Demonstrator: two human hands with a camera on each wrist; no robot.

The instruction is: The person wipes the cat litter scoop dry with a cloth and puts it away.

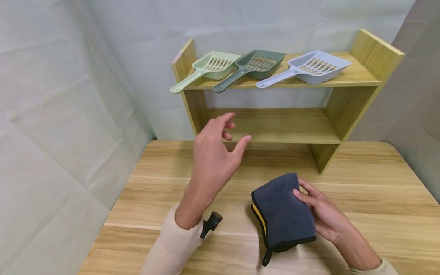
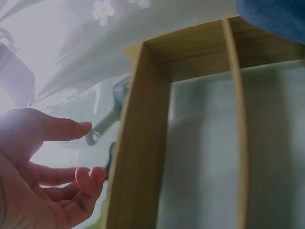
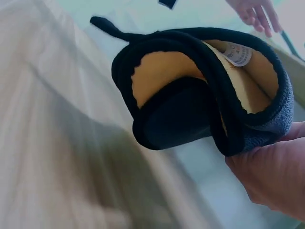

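Note:
A folded dark grey cloth (image 1: 283, 210) with black edging, a yellow inner side and a hanging loop is held above the table. My right hand (image 1: 326, 210) pinches it along its right edge, thumb on top. In the right wrist view the cloth (image 3: 190, 86) shows its yellow folds and a small white label. My left hand (image 1: 216, 156) is raised in front of the shelf, holding nothing, thumb and fingers apart. Above it on the top board lie a light green litter scoop (image 1: 214, 65), a dark green one (image 1: 259, 65) and a pale blue one (image 1: 316, 68).
The wooden shelf (image 1: 275, 124) stands at the back of the wooden table (image 1: 137, 214), with raised side panels. The scoops' handles stick out past its front edge. A pale curtain (image 1: 68, 95) hangs behind and to the left. A black strap piece (image 1: 211, 223) sits at my left sleeve.

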